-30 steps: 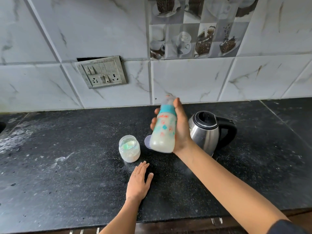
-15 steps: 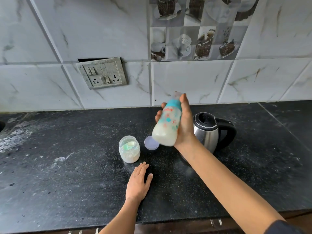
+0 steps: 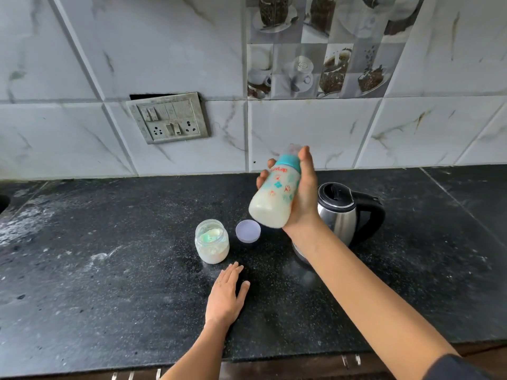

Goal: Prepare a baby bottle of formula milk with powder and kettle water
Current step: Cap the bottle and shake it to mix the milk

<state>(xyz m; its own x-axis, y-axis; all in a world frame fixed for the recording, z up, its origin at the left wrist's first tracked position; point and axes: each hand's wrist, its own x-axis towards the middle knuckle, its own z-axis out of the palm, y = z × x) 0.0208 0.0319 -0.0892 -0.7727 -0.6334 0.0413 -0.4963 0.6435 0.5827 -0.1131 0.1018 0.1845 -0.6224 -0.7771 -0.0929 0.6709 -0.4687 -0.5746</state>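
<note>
Head view: counter point(image 3: 109, 297), kettle point(image 3: 340, 215) near back edge, right of centre. Bottle point(image 3: 274, 198) aloft, tilted, before kettle; right hand point(image 3: 304, 198) wraps its body. Milk-filled: probably moderately heavy, smooth plastic, likely slippery; grip mid-body. Left hand point(image 3: 225, 294) flat, fingers straight, near front edge. Teat point(image 3: 292, 149) blurred; kettle base partly hidden by forearm point(image 3: 356, 283).

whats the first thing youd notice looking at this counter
The baby bottle, full of milky liquid, is held tilted in the air by the right hand in front of the steel kettle. Below it an open powder jar stands on the counter, lid beside it.
</note>
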